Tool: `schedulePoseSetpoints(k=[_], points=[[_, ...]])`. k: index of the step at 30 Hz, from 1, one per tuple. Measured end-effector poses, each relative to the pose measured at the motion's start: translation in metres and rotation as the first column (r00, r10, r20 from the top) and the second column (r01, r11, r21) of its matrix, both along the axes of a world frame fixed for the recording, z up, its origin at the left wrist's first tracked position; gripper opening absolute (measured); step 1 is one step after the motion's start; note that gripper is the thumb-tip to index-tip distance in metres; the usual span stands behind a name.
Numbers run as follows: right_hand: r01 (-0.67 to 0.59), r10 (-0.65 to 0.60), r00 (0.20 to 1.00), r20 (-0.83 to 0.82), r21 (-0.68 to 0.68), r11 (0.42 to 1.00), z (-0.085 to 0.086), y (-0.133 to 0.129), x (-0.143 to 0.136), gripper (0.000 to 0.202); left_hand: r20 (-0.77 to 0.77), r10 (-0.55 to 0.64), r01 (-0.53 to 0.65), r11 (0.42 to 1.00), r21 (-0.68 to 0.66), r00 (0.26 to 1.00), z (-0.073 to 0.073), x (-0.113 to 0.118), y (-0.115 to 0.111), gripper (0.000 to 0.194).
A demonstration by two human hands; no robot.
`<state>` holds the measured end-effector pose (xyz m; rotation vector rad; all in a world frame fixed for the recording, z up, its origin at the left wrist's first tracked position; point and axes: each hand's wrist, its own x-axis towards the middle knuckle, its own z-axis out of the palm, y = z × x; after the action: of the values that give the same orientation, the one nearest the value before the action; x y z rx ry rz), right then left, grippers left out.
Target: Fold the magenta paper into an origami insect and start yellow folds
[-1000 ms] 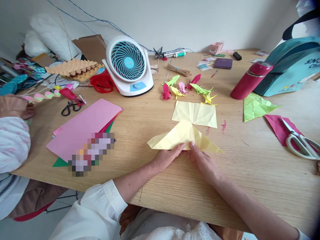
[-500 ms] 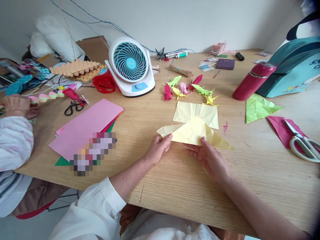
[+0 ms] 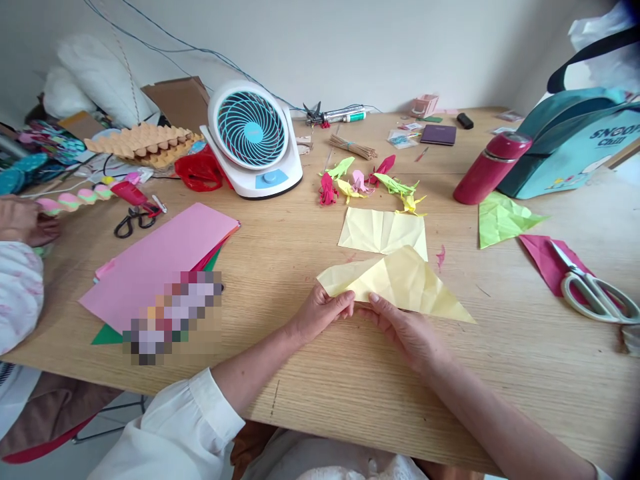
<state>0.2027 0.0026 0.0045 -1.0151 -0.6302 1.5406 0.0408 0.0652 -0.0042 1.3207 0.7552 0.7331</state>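
A folded, creased pale yellow paper is held above the table between both hands, its pointed end stretching to the right. My left hand pinches its lower left edge between thumb and fingers. Close beside it, my right hand grips the same lower edge, thumb on top and fingers underneath. Just behind lies a second pale yellow sheet, flat with fan-like creases. Several small folded paper figures in green, pink, red and yellow sit farther back.
Pink paper sheets lie left, near black-handled scissors and a fan. On the right are a red bottle, green paper, white-handled scissors and a teal bag. Another person's hand is far left.
My right hand has moved left along the paper's edge, close to my left hand. The held paper is spread wider and sits slightly lower. The whole view has shifted a little.
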Motion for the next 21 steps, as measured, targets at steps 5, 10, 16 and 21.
schedulePoseSetpoints(k=[5, 10, 16, 21], points=[[0.004, -0.002, 0.997, -0.077, 0.024, 1.0, -0.002, 0.001, -0.001, 0.046, -0.027, 0.07, -0.07, 0.998, 0.006, 0.997, 0.006, 0.006, -0.005, 0.044], [0.161, -0.16, 0.974, -0.161, -0.009, 0.987, 0.0, 0.005, 0.008, 0.046, -0.038, 0.076, -0.073, 0.995, 0.069, 0.996, 0.001, 0.002, 0.0, 0.043], [0.292, -0.288, 0.943, -0.169, 0.001, 0.956, 0.002, 0.012, 0.027, 0.045, -0.052, 0.126, -0.121, 0.989, 0.084, 0.991, 0.002, -0.005, 0.006, 0.044], [0.313, -0.309, 0.943, -0.12, 0.017, 0.949, 0.0, 0.015, 0.04, 0.031, -0.123, 0.166, -0.157, 0.984, 0.081, 0.978, 0.003, -0.009, 0.01, 0.047]])
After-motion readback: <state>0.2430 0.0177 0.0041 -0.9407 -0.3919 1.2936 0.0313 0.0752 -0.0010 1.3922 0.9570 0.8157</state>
